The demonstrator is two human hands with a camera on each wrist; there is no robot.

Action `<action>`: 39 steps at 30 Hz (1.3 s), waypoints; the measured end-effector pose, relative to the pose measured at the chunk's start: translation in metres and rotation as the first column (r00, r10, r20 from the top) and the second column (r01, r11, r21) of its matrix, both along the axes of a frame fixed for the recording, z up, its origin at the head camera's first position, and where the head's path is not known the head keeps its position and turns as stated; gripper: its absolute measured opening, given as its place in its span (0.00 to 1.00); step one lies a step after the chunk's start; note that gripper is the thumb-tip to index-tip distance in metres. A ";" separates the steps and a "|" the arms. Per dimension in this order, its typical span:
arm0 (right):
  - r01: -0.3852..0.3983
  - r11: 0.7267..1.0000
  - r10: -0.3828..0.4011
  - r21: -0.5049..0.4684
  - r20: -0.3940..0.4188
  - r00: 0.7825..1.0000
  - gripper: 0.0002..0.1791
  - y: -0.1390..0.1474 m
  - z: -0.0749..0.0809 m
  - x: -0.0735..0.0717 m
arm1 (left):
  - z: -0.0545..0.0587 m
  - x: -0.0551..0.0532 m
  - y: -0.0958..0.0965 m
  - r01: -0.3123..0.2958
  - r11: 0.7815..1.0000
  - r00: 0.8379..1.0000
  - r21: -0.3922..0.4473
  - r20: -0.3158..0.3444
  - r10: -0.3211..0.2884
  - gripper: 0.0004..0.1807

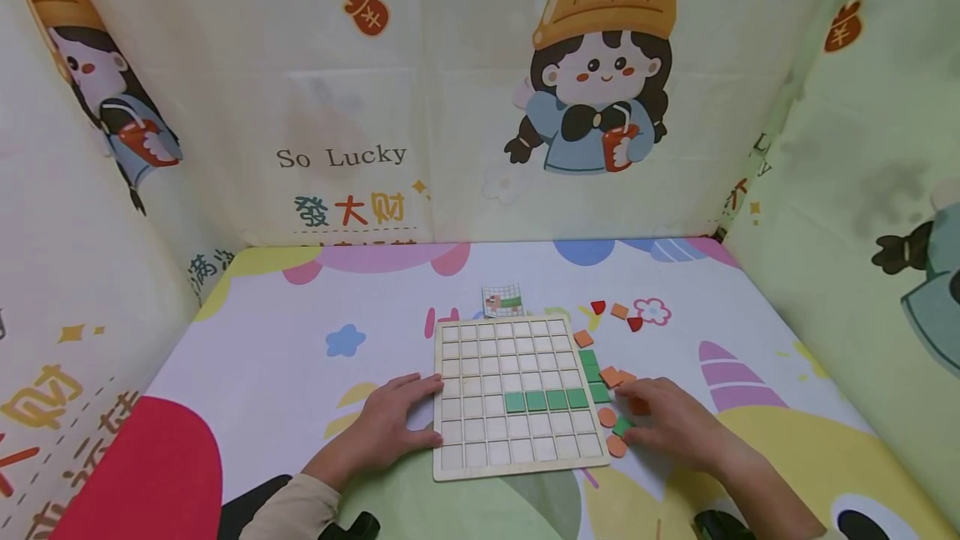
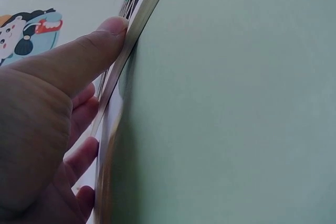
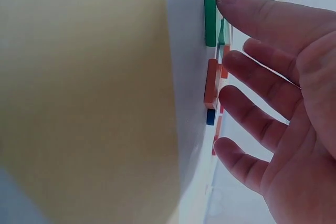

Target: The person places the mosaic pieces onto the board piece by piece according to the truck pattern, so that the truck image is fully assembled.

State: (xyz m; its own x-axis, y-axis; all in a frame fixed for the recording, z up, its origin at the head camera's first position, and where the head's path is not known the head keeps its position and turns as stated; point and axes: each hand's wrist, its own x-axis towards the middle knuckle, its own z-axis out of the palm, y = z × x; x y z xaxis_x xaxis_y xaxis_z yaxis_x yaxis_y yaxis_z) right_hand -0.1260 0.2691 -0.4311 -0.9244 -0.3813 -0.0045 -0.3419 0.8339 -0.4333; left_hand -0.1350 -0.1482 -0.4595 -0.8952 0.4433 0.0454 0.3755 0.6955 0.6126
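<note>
A pale wooden grid board [image 1: 517, 472] lies on the table, a row of several green square tiles [image 1: 556, 399] set in its cells. At its left edge rests my left hand [image 1: 386, 423]; in the left wrist view the thumb [image 2: 89, 53] touches the board's rim. To the right of the board, my right hand [image 1: 678, 423] is over the loose pieces. Its thumb tip is at a loose green tile [image 3: 210, 19] in the right wrist view, and the fingers are spread, with an orange tile [image 3: 211, 83] near them.
Loose green tiles [image 1: 588, 361], orange squares [image 1: 583, 338], orange round pieces [image 1: 607, 417] and red pieces [image 1: 597, 307] lie along the board's right side. A small picture card [image 1: 502, 301] stands or lies behind the board. A printed cloth wall [image 1: 450, 107] encloses the table.
</note>
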 end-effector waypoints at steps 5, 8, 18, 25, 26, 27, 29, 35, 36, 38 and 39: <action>0.026 1.000 -0.026 0.001 -0.009 1.000 0.31 0.000 -0.001 0.000 | 0.000 0.000 0.000 -0.003 1.000 1.000 0.000 0.006 0.003 0.38; 0.032 0.999 -0.031 0.015 -0.019 0.999 0.27 0.000 0.000 -0.001 | 0.000 -0.001 0.001 -0.008 1.000 1.000 -0.002 0.014 0.008 0.39; 0.052 0.997 -0.050 0.063 -0.042 0.998 0.22 0.000 0.001 -0.003 | 0.000 0.000 0.001 -0.001 1.000 1.000 -0.006 0.005 0.001 0.38; 0.052 0.994 -0.045 0.095 -0.075 0.996 0.21 0.001 -0.001 -0.005 | -0.001 -0.001 -0.001 0.003 1.000 1.000 -0.004 0.000 -0.003 0.38; 0.049 0.994 -0.042 0.096 -0.080 0.996 0.21 0.001 -0.001 -0.006 | -0.001 -0.001 -0.001 0.005 1.000 1.000 -0.003 -0.002 -0.005 0.38; 0.047 0.994 -0.039 0.097 -0.082 0.996 0.20 0.001 -0.001 -0.006 | -0.001 -0.001 -0.001 0.005 1.000 1.000 -0.003 -0.003 -0.005 0.38; 0.046 0.994 -0.037 0.098 -0.090 0.995 0.19 0.001 -0.001 -0.007 | -0.002 -0.001 -0.001 0.005 1.000 1.000 -0.003 -0.005 -0.005 0.38; 0.057 0.994 -0.048 0.092 -0.093 0.994 0.17 -0.001 -0.001 -0.007 | -0.003 -0.002 -0.001 0.000 1.000 1.000 -0.008 -0.011 0.000 0.38; 0.054 0.995 -0.046 0.088 -0.095 0.994 0.18 -0.001 -0.001 -0.007 | -0.004 -0.002 -0.001 0.000 1.000 1.000 -0.009 -0.011 0.000 0.38; 0.051 0.995 -0.043 0.081 -0.096 0.994 0.18 0.000 -0.002 -0.008 | -0.004 -0.002 -0.001 0.001 1.000 1.000 -0.009 -0.008 -0.001 0.38; 0.050 0.995 -0.043 0.080 -0.092 0.995 0.19 0.000 -0.002 -0.008 | -0.004 -0.002 -0.001 0.002 1.000 1.000 -0.008 -0.006 -0.002 0.38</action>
